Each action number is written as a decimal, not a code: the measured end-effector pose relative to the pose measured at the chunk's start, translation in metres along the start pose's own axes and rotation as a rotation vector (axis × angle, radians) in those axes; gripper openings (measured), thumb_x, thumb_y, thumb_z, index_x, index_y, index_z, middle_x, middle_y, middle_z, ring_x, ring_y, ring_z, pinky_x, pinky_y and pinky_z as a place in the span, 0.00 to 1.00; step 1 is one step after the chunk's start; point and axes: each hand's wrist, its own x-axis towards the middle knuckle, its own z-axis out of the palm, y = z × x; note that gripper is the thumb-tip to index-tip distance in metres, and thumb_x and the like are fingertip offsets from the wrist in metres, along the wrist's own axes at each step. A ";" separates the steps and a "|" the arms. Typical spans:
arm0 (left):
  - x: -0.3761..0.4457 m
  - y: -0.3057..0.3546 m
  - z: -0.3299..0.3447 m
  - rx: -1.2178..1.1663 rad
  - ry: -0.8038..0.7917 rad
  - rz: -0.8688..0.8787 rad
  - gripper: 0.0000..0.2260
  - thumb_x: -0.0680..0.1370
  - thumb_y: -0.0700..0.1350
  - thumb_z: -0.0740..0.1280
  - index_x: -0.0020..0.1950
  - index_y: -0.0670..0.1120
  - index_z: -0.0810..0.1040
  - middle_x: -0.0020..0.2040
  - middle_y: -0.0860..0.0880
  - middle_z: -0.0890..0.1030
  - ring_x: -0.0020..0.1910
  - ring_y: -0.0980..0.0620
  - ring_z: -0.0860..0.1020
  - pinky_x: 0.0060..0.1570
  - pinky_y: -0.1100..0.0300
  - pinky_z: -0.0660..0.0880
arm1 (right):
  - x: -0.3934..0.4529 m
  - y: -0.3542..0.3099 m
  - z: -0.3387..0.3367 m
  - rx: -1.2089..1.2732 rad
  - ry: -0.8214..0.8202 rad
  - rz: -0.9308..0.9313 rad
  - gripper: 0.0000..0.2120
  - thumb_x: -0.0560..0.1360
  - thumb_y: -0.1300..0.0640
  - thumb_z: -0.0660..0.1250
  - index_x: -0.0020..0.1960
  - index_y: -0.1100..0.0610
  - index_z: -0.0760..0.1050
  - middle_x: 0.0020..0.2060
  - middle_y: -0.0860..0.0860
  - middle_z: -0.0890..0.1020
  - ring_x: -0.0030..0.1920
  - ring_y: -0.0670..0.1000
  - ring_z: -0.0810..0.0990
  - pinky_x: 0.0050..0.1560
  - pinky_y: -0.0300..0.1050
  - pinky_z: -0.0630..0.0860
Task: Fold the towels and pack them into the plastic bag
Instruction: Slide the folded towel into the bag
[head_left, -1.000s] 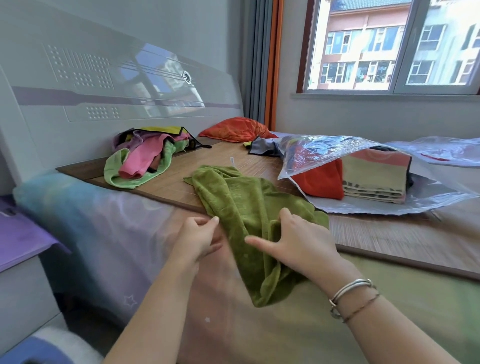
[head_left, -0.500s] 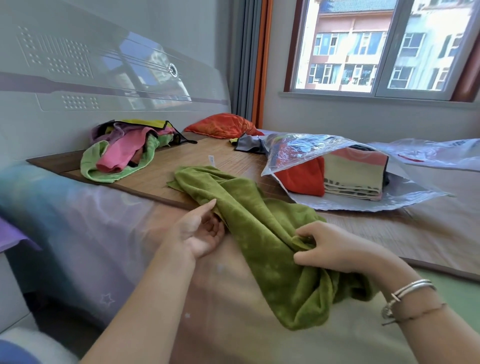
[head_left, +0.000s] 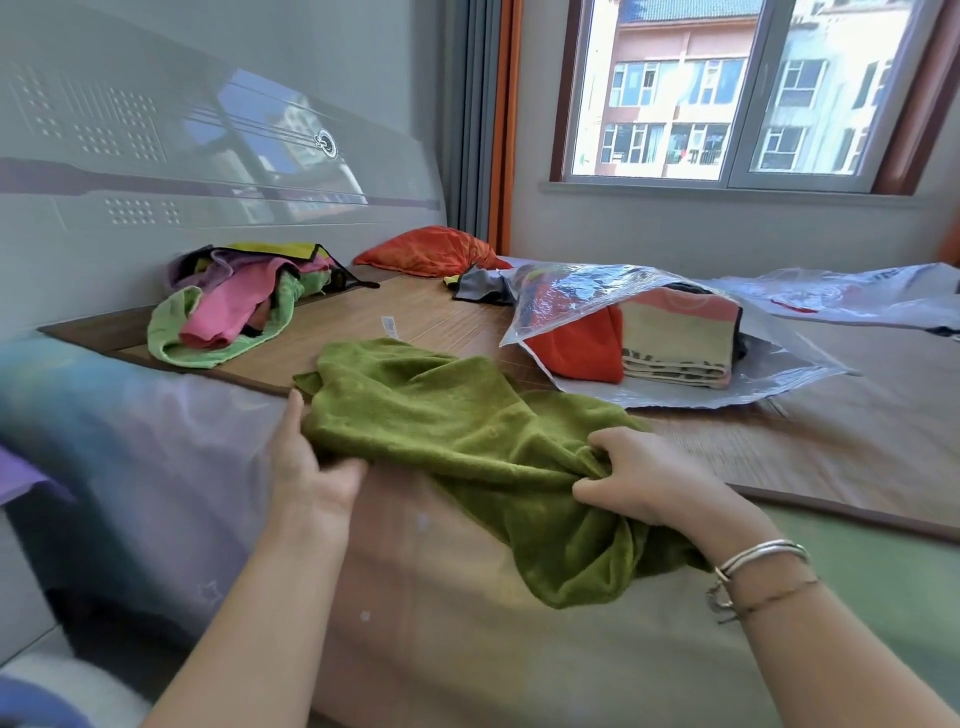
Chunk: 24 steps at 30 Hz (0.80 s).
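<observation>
1. There is only the one view, the head view, so no part of the scene is shared with another.
2. It looks forward and down from above the person's forearms, across the bed (head_left: 857, 447) toward the window (head_left: 727, 93) on the far wall.
3. It sits close to both hands: the left hand (head_left: 311, 467) and right hand (head_left: 644, 478) fill the lower middle, their grip on the green towel (head_left: 467, 431).
4. Beyond the right hand lies the plastic bag (head_left: 649, 296); beyond the left, the headboard (head_left: 156, 156).
5. The wide lens bends straight edges near the frame's borders.
</observation>
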 end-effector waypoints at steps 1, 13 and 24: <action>0.003 0.001 -0.001 0.046 0.020 0.013 0.12 0.79 0.47 0.65 0.60 0.46 0.79 0.55 0.43 0.82 0.56 0.44 0.80 0.56 0.46 0.75 | 0.000 0.000 0.000 0.049 0.011 -0.027 0.16 0.70 0.38 0.67 0.40 0.51 0.71 0.37 0.45 0.76 0.40 0.48 0.77 0.41 0.46 0.75; -0.048 -0.052 0.014 1.619 -0.780 0.191 0.14 0.68 0.32 0.66 0.46 0.49 0.76 0.46 0.48 0.80 0.44 0.58 0.78 0.46 0.63 0.77 | 0.015 -0.043 0.001 1.007 0.165 -0.275 0.05 0.67 0.62 0.62 0.41 0.60 0.76 0.37 0.58 0.81 0.40 0.53 0.79 0.49 0.52 0.77; -0.030 -0.019 -0.006 1.908 -0.425 0.494 0.17 0.70 0.35 0.68 0.52 0.53 0.71 0.53 0.54 0.74 0.54 0.57 0.74 0.54 0.64 0.73 | 0.039 -0.058 0.034 0.499 0.082 -0.374 0.03 0.74 0.55 0.67 0.48 0.51 0.74 0.42 0.46 0.80 0.45 0.45 0.78 0.48 0.43 0.75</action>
